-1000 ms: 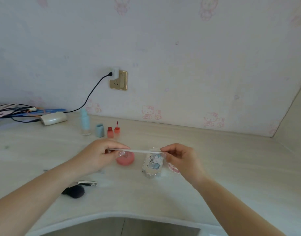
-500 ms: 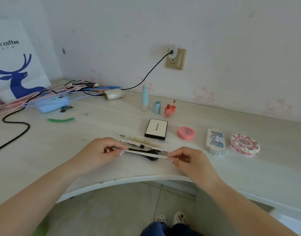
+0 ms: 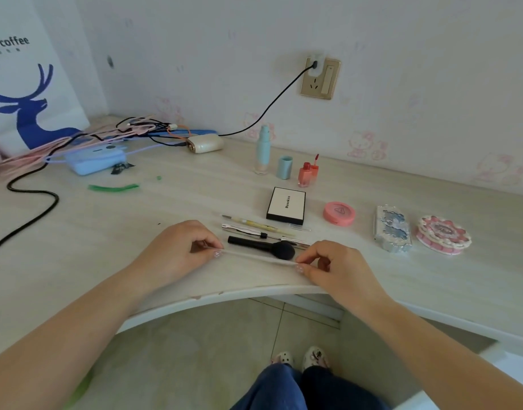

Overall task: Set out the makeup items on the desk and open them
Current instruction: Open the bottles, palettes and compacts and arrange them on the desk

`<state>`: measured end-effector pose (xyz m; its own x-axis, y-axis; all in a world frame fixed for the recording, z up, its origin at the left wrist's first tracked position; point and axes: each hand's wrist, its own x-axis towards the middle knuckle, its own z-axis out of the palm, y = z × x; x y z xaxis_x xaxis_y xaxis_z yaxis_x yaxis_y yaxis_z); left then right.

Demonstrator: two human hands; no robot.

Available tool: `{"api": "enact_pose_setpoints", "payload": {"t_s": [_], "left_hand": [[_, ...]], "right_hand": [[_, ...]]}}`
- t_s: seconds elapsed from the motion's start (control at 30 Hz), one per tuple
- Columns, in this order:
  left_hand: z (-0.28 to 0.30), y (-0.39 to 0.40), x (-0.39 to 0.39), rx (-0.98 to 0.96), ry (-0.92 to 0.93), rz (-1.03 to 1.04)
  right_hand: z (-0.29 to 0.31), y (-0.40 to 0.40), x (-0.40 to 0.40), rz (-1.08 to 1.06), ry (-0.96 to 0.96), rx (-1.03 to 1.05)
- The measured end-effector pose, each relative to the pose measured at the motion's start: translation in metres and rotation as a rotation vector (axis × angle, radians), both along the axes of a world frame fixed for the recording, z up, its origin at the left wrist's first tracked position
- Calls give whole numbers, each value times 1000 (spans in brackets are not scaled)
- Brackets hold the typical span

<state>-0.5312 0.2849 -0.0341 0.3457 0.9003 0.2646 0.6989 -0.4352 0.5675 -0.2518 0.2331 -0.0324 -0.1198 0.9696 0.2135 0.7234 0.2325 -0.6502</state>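
Observation:
A thin white makeup pencil (image 3: 256,258) lies level just above the desk's front edge, pinched at one end by my left hand (image 3: 177,250) and at the other by my right hand (image 3: 328,266). Right behind it lie a black brush (image 3: 261,247), a silver tool (image 3: 254,231) and a yellow pencil (image 3: 257,222). Further back sit a shut white-and-black palette (image 3: 286,205), a pink round compact (image 3: 339,213), a glittery blue case (image 3: 392,229) and a pink flower-shaped compact (image 3: 443,234). A pale blue bottle (image 3: 263,150), its blue cap (image 3: 284,167) and a red lip tint (image 3: 307,171) stand near the wall.
Tangled cables (image 3: 77,140), a blue device (image 3: 96,161) and a cream power bank (image 3: 205,143) crowd the desk's back left. A black cord (image 3: 32,208) snakes across the left side. A green strip (image 3: 114,187) lies there too. A white deer-print bag (image 3: 26,84) leans at far left.
The view has swung down and left, so the pencil held in both hands now sits near the desk's front edge, in front of the brush. Both hands keep their grip.

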Motion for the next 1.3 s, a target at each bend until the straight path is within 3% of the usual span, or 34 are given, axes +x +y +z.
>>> {"api": "enact_pose_setpoints", "payload": {"t_s": [0.33, 0.6, 0.8, 1.0, 1.17, 1.3], "left_hand": [[-3, 3, -3, -23, 20, 12], [-3, 1, -2, -33, 0, 32], [9, 9, 9, 70, -34, 113], [30, 43, 53, -13, -69, 113], [32, 76, 94, -189, 56, 110], [27, 96, 115, -213, 312, 215]], "right_hand": [[-8, 0, 0, 2, -111, 80], [-11, -3, 2, -2, -35, 156], [-3, 2, 15, -33, 43, 167], [27, 44, 47, -7, -174, 195], [53, 92, 53, 91, -593, 143], [57, 126, 45, 281, -871, 133]]}}
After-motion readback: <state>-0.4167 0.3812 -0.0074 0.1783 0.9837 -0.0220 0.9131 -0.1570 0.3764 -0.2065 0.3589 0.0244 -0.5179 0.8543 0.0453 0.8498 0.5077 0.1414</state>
